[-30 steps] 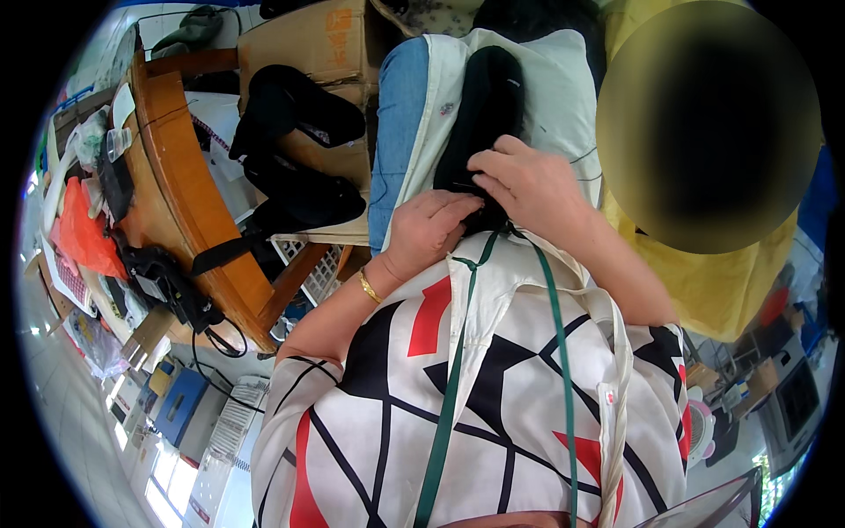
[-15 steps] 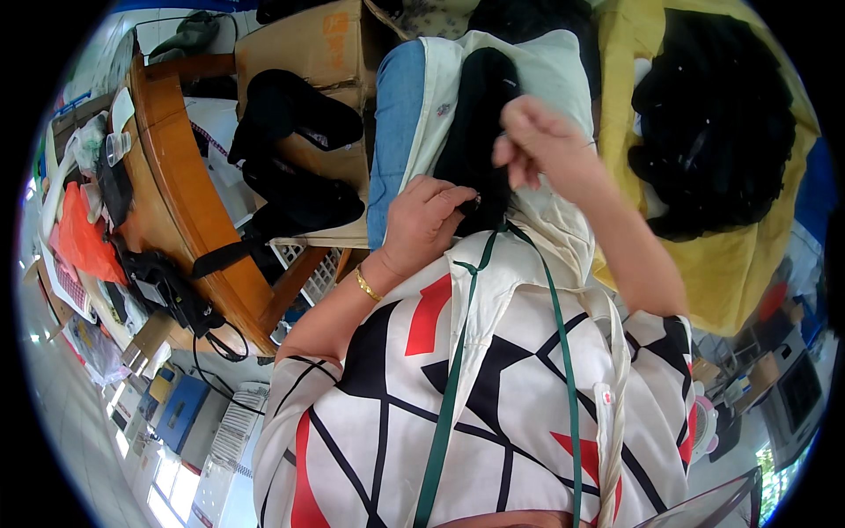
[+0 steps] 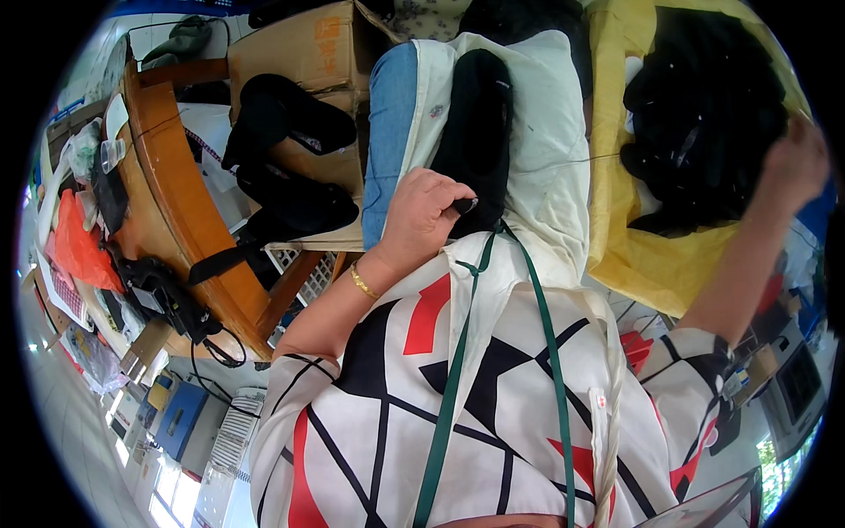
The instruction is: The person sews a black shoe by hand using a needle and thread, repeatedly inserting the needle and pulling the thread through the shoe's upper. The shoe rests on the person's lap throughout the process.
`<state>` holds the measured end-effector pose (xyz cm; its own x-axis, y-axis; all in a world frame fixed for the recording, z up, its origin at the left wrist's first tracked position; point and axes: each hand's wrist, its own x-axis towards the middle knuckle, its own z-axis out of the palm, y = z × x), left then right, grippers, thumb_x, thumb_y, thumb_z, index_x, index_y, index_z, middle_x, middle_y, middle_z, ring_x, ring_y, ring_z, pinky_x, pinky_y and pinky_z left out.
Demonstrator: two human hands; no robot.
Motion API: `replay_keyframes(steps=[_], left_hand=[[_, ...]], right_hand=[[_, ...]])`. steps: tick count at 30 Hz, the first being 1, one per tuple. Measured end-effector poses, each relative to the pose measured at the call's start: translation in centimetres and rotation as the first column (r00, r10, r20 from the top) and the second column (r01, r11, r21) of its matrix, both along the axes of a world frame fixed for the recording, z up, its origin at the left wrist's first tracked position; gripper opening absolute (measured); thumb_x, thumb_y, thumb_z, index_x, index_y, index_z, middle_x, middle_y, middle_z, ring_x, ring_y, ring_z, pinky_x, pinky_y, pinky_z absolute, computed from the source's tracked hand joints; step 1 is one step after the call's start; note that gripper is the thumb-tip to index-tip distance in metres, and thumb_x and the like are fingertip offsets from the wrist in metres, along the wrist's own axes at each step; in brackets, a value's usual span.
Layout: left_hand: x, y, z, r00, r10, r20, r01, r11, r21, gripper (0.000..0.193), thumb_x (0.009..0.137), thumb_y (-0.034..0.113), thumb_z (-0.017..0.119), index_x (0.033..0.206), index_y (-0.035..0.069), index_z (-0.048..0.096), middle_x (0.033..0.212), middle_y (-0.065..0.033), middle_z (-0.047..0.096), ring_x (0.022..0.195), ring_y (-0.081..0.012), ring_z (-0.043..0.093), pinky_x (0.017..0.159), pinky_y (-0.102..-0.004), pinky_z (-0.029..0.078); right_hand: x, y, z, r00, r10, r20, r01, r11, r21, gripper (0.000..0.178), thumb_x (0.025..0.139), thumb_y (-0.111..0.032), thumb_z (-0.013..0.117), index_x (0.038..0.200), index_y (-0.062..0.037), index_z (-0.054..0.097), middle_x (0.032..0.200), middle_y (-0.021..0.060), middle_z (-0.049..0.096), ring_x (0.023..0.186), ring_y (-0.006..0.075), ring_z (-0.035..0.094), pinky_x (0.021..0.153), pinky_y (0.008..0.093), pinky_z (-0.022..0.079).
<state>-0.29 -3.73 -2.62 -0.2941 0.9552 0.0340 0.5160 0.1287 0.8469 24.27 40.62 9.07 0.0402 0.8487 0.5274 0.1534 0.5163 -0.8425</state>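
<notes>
A black cloth shoe (image 3: 480, 114) lies lengthwise on the white cloth (image 3: 550, 106) over my lap. My left hand (image 3: 424, 207) is closed on the shoe's near end, thumb and fingers pinching its edge. A thin dark thread (image 3: 563, 164) stretches taut from the shoe rightward across the cloth. It lines up with my right hand (image 3: 797, 163), far out past the yellow bag, its fingers drawn together and somewhat blurred. Against the black pile the thread is lost from sight, and any needle is too small to see.
Left of my lap, more black shoes (image 3: 295, 163) rest on a cardboard box (image 3: 290, 53), beside a wooden chair frame (image 3: 167, 185). On the right, a yellow bag (image 3: 607, 233) holds a heap of black items (image 3: 704, 114). Green apron strings (image 3: 541, 308) hang over my front.
My right hand has swung from above the shoe far out to the right, and the taut thread now shows across the white cloth. My left hand keeps its pinch on the shoe.
</notes>
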Motion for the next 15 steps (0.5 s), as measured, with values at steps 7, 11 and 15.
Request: replay_keyframes(steps=[7,11,15], left_hand=[[-0.1,-0.4,-0.2,0.999,0.027,-0.033,-0.025,0.998,0.053,0.028,0.070,-0.006,0.070,0.093,0.010,0.067,0.087,-0.0039,0.066,0.086,-0.0266,0.060,0.080,-0.0380,0.045],[0.0,-0.7,-0.7,0.998,0.041,-0.052,-0.035,0.993,0.113,0.031,0.067,-0.008,0.067,0.092,0.010,0.067,0.088,-0.0036,0.068,0.085,-0.0267,0.061,0.080,-0.0381,0.046],[0.1,-0.7,-1.0,0.997,0.061,-0.053,-0.052,0.988,0.147,0.033,0.065,-0.009,0.066,0.092,0.010,0.067,0.089,-0.0035,0.069,0.085,-0.0265,0.061,0.080,-0.0376,0.047]], right_hand=[[-9.4,-23.3,-7.3,0.490,0.871,0.040,-0.343,0.234,-0.910,0.014,0.097,-0.014,0.063,0.107,-0.0089,0.070,0.076,-0.0009,0.064,0.058,0.0094,0.056,0.054,0.0238,0.045],[-9.0,-27.5,-9.4,0.218,0.951,0.221,-0.603,0.309,-0.735,0.014,0.092,-0.015,0.063,0.102,-0.0072,0.069,0.077,0.0125,0.069,0.064,0.0312,0.066,0.061,0.0373,0.052],[-8.9,-28.1,-9.0,0.164,0.946,0.279,-0.575,0.322,-0.752,0.014,0.090,-0.013,0.061,0.100,-0.0086,0.070,0.078,0.0151,0.069,0.069,0.0362,0.065,0.063,0.0428,0.053]])
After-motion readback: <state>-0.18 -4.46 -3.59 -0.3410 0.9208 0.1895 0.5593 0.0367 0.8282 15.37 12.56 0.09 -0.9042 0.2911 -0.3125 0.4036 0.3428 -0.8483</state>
